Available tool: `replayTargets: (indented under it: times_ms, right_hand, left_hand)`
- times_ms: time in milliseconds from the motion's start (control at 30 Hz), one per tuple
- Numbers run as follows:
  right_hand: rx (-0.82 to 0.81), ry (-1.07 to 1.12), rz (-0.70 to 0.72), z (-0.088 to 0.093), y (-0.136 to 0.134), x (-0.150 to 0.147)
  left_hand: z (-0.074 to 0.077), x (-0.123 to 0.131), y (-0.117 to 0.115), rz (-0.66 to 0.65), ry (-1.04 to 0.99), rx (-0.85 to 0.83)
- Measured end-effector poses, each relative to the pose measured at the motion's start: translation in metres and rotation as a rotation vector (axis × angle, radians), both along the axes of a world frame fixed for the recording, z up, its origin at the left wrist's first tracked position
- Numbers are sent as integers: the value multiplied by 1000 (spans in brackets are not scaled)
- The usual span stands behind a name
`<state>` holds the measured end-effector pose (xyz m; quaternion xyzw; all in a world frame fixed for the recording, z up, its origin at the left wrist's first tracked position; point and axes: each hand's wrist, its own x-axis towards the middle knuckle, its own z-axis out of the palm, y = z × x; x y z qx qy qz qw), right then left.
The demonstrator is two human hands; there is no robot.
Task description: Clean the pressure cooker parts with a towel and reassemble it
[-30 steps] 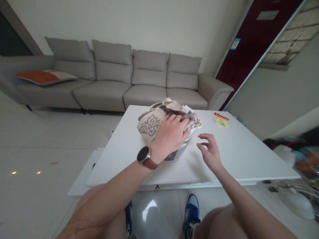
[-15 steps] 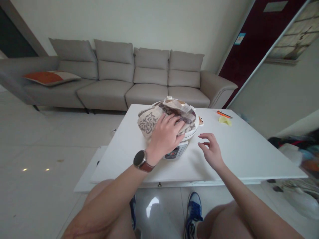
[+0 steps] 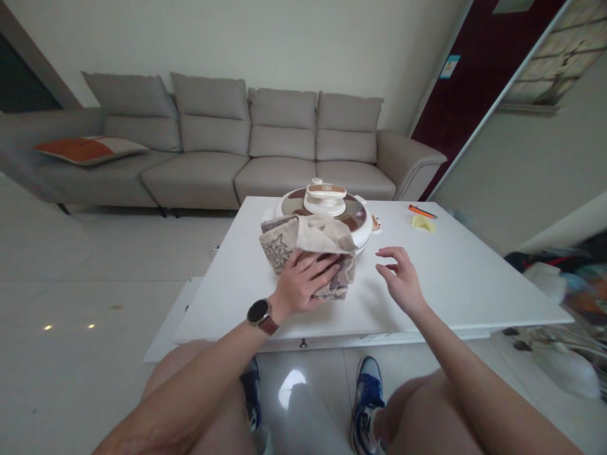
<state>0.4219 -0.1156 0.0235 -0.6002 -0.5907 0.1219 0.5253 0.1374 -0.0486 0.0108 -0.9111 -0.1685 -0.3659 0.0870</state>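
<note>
A white pot-like cooker (image 3: 364, 235) with a glass lid and a white-and-brown lid handle (image 3: 326, 194) stands on the white table (image 3: 441, 284). Draped over the cooker's near side is a beige, grey-patterned cloth (image 3: 322, 235). My left hand (image 3: 303, 278), with a watch on its wrist, presses on the cloth's lower part, fingers spread and flat against it. The cooker's front is hidden behind hand and cloth. To the right of the cooker my right hand (image 3: 401, 278) hovers above the table, its fingers curved and apart, holding nothing.
An orange-and-black pen-like tool (image 3: 422, 212) and a yellow scrap (image 3: 423, 223) lie at the table's back right. Behind the table stands a grey sofa (image 3: 279, 174) with an orange cushion (image 3: 88, 150). A drawer knob (image 3: 303, 343) sticks out at the table's front.
My left hand has moved down and toward me with the cloth, from the lid's top to the cooker's front. The lid and its handle now show. My right hand has hardly moved.
</note>
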Motion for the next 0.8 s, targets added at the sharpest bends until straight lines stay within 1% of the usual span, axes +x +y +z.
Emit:
replayTargets:
  times_ms: [200,300,367,433,500,600,667,733,800]
  right_hand:
    - [13,30,-29,6,-1,2]
    - [12,39,-43,9,-3,3]
    - [10,38,-43,10,-4,5]
    - [11,34,-41,10,-6,6]
    - [16,31,-37,10,-7,8]
    - [15,26,-28,10,-8,13]
    - [5,24,-22,10,-7,15]
    - [-2,22,-21,9,-6,16]
    - [-6,24,-24,9,-5,16]
  left_hand:
    - [-38,22,-18,-126,316,-36]
    - [-57,33,-20,-202,373,-28]
    - [-64,37,-19,-236,387,-27]
    - [-65,39,-20,-222,385,-58]
    - [-61,38,-21,-176,355,-96]
    - [-51,33,-25,-111,276,-109]
    - [-49,31,-27,-77,250,-114]
    - [-51,33,-27,-80,275,-112]
    - [-58,38,-27,-135,328,-92]
